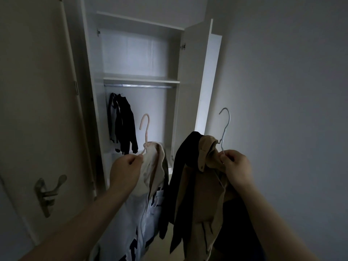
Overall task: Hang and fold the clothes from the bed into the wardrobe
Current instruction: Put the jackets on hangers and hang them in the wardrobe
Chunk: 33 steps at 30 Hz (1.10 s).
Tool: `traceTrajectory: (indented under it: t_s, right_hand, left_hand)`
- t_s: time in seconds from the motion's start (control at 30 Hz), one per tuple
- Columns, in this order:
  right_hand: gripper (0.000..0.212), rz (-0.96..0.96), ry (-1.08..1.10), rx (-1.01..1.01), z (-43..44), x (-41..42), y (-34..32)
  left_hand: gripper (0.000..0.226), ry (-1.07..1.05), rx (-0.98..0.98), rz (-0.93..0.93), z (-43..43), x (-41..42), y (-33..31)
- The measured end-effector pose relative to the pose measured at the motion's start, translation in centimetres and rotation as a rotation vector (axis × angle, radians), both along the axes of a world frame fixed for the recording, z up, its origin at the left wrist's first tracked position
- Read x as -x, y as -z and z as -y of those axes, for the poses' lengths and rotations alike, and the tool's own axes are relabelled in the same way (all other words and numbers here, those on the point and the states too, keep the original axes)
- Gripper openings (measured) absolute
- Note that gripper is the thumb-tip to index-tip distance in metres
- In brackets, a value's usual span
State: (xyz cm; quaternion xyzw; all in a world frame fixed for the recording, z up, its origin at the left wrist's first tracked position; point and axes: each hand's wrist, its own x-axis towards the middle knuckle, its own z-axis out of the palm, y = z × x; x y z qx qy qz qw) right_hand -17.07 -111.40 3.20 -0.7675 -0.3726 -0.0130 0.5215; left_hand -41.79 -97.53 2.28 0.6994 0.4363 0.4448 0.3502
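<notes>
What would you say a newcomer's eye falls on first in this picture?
Two loaded hangers held in the foreground: the left hand pinches a pink hanger bearing a pale hooded top, the right hand a white wire hanger with a beige jacket and a dark garment. Behind them, the open wardrobe shows dark clothes hanging at the left end of the rail.

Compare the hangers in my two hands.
The pink hanger in the left hand has a thick hook; the pale hanger in the right hand is thin wire. The pink hanger carries a light lettered garment; the pale hanger carries a tan jacket with a dark garment. Both are held upright below the hook, not yet on the rail.
</notes>
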Motion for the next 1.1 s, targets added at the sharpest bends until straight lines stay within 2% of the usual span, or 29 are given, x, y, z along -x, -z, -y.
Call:
traceTrajectory:
  t_s: [0.13,0.67,0.87,1.1]
  right_hand:
    - [0.02,-0.031,-0.012,-0.003,-4.7,-2.1,0.7]
    - [0.021,-0.018,-0.086,0.019,-27.4,-11.8,1.4]
    - [0.02,0.007,-0.085,0.054,-35.8,-15.1,3.1]
    - [0.017,-0.005,-0.089,0.061,-45.2,-19.2,2.9]
  left_hand:
    - [0.039,0.019,-0.004,-0.047,-4.6,-1.6,0.5]
    - [0.03,-0.059,0.002,-0.09,-25.5,-9.6,2.1]
    - [0.041,-0.048,0.032,-0.064,-34.3,-13.0,4.5]
    - [0.047,-0.03,0.071,-0.061,-43.5,-17.5,4.4]
